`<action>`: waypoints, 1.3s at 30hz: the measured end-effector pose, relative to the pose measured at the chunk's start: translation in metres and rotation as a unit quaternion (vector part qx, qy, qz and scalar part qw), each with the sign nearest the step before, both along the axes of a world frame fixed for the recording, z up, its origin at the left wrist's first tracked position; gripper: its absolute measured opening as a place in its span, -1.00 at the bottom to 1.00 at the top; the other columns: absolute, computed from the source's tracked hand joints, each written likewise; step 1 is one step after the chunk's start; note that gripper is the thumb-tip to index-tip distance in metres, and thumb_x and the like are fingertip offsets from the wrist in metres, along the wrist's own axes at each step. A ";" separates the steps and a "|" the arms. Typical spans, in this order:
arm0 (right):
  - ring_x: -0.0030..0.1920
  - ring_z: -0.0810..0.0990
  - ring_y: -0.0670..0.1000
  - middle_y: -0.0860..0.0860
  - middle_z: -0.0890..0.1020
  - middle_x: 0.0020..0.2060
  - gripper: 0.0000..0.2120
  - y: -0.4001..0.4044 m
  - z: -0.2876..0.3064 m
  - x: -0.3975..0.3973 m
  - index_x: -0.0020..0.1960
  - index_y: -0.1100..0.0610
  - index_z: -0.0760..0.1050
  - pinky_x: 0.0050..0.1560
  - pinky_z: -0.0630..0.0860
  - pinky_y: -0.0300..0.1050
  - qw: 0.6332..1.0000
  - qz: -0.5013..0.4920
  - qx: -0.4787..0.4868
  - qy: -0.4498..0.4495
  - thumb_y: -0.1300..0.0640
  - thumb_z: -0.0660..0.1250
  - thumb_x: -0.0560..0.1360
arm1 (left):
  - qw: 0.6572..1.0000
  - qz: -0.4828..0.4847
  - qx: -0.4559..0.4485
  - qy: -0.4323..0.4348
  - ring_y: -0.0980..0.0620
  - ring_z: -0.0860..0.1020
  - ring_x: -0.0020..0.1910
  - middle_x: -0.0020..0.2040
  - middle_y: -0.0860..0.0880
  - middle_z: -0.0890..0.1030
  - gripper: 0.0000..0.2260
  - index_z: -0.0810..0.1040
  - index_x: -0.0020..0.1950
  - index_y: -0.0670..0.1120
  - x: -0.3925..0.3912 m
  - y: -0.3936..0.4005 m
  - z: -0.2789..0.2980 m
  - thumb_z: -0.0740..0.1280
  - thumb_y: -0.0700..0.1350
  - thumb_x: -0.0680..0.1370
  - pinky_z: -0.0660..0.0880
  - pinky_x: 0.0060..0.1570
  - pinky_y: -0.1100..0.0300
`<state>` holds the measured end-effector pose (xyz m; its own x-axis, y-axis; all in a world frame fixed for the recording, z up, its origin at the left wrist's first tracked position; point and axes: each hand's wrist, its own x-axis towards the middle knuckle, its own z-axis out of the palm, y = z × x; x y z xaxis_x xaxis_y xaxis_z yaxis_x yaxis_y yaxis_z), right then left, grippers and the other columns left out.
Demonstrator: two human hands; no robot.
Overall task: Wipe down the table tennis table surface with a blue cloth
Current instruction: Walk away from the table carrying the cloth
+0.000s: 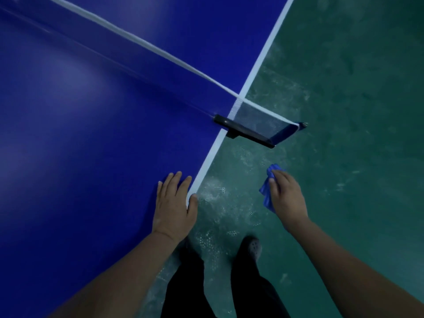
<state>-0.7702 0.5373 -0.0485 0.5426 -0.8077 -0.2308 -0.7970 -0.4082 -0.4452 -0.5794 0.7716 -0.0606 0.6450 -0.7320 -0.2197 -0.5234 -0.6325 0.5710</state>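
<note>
Your bench (91, 134) is the big blue table tennis top, filling everything to the left of its white edge line. Past that edge line lies the green floor (344, 88), scuffed pale close to the bench. The net (137, 40) runs across the bench and ends at a black clamp (243, 129) that overhangs the edge line.

Your left hand (174, 207) lies flat on the bench just inside the edge line, fingers straight, thumb touching the white stripe, holding nothing.

Your right hand (286, 198) hangs out over the floor, on the far side of the edge line from the bench, and its grip is closed around the blue cloth (267, 193), bunched under the fingers with folds spilling out front and back.

The cloth looks light, soft and limp, so it will likely crumple rather than slide flat. You would probably do best to spread it under an open palm and press, since the bench top looks smooth and slick. No wiping contact exists yet; the cloth is well clear of the bench.
</note>
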 end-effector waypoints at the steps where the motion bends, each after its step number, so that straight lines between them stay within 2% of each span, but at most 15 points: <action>1: 0.31 0.47 0.10 0.08 0.55 0.31 -0.68 -0.002 0.006 -0.013 0.34 0.19 0.53 0.35 0.31 -0.10 1.000 -0.011 0.003 -0.013 0.09 0.24 0.65 | 1.000 -0.004 -0.003 0.007 -0.05 0.10 0.60 0.59 -0.10 0.25 -0.38 0.33 0.55 -0.09 -0.007 -0.008 0.004 -0.05 0.18 0.59 -0.16 0.57 0.04; 4: 0.31 0.48 0.04 0.05 0.55 0.29 -0.69 -0.014 0.023 -0.050 0.33 0.21 0.55 0.33 0.29 -0.20 0.997 -0.045 0.021 -0.062 0.10 0.26 0.65 | 0.999 -0.014 -0.013 0.037 0.00 0.14 0.58 0.58 -0.07 0.27 -0.41 0.32 0.55 -0.10 -0.033 -0.039 0.024 0.01 0.16 0.60 -0.09 0.57 0.07; 7: 0.30 0.48 0.01 0.03 0.55 0.29 -0.68 -0.037 0.044 -0.084 0.33 0.20 0.55 0.33 0.31 -0.19 0.991 -0.067 0.032 -0.111 0.10 0.25 0.65 | 0.998 -0.020 -0.030 0.060 0.12 0.18 0.53 0.57 -0.04 0.27 -0.50 0.30 0.56 -0.08 -0.064 -0.078 0.051 0.14 0.06 0.64 0.09 0.53 0.14; 9: 0.31 0.48 0.01 0.03 0.55 0.30 -0.67 -0.058 0.057 -0.108 0.34 0.20 0.55 0.35 0.32 -0.16 0.988 -0.076 0.046 -0.125 0.09 0.25 0.65 | 0.997 -0.017 -0.043 0.059 0.20 0.17 0.49 0.57 -0.02 0.28 -0.52 0.31 0.56 -0.07 -0.088 -0.108 0.068 0.19 0.02 0.66 0.10 0.47 0.24; 16: 0.32 0.48 -0.03 -0.02 0.54 0.33 -0.64 -0.146 0.098 -0.211 0.38 0.11 0.53 0.36 0.36 -0.13 0.986 -0.072 0.059 -0.136 0.01 0.21 0.66 | 0.991 0.004 -0.088 0.099 0.17 0.29 0.43 0.50 0.00 0.38 -0.57 0.35 0.53 -0.06 -0.182 -0.231 0.114 0.27 -0.08 0.66 0.15 0.40 0.30; 21: 0.28 0.46 -0.10 -0.03 0.55 0.30 -0.67 -0.225 0.112 -0.263 0.36 0.13 0.54 0.30 0.32 -0.22 0.981 -0.119 0.044 -0.146 0.05 0.22 0.66 | 0.987 -0.011 -0.088 0.132 0.21 0.29 0.41 0.44 0.12 0.35 -0.56 0.35 0.53 0.01 -0.223 -0.310 0.119 0.28 0.00 0.64 0.20 0.41 0.25; 25: 0.25 0.42 -0.20 -0.08 0.53 0.28 -0.68 -0.293 0.118 -0.252 0.36 0.10 0.54 0.26 0.28 -0.27 0.978 -0.118 0.042 -0.165 0.05 0.22 0.66 | 0.982 -0.014 -0.115 0.149 0.19 0.36 0.41 0.41 0.15 0.41 -0.56 0.42 0.48 0.02 -0.215 -0.374 0.130 0.36 0.00 0.60 0.29 0.45 0.14; 30: 0.27 0.40 -0.25 -0.20 0.50 0.25 -0.68 -0.393 0.120 -0.199 0.36 0.06 0.53 0.29 0.27 -0.29 0.977 -0.097 0.039 -0.184 0.04 0.23 0.65 | 0.973 0.043 -0.157 0.162 0.24 0.42 0.38 0.37 0.18 0.49 -0.59 0.46 0.42 0.13 -0.178 -0.473 0.135 0.40 -0.01 0.58 0.34 0.42 0.15; 34: 0.32 0.41 -0.23 -0.19 0.51 0.29 -0.68 -0.482 0.119 -0.152 0.36 0.03 0.53 0.32 0.28 -0.26 0.976 -0.103 0.043 -0.186 0.04 0.23 0.64 | 0.968 0.063 -0.157 0.188 0.23 0.43 0.37 0.34 0.21 0.50 -0.59 0.46 0.37 0.21 -0.132 -0.568 0.125 0.37 0.15 0.52 0.37 0.43 0.07; 37: 0.29 0.42 -0.25 -0.19 0.52 0.27 -0.69 -0.557 0.122 -0.122 0.35 0.02 0.54 0.28 0.29 -0.27 0.976 -0.122 0.054 -0.173 0.04 0.24 0.64 | 0.970 0.055 -0.136 0.194 0.20 0.42 0.37 0.35 0.20 0.49 -0.63 0.45 0.37 0.21 -0.090 -0.648 0.127 0.39 0.02 0.58 0.37 0.43 0.03; 39: 0.29 0.44 -0.20 -0.20 0.52 0.24 -0.69 -0.610 0.127 -0.100 0.34 0.05 0.55 0.28 0.28 -0.30 0.979 -0.119 0.040 -0.161 0.06 0.25 0.64 | 0.972 0.038 -0.138 0.189 0.22 0.41 0.37 0.37 0.18 0.48 -0.63 0.44 0.38 0.19 -0.060 -0.705 0.134 0.38 -0.02 0.59 0.36 0.44 0.07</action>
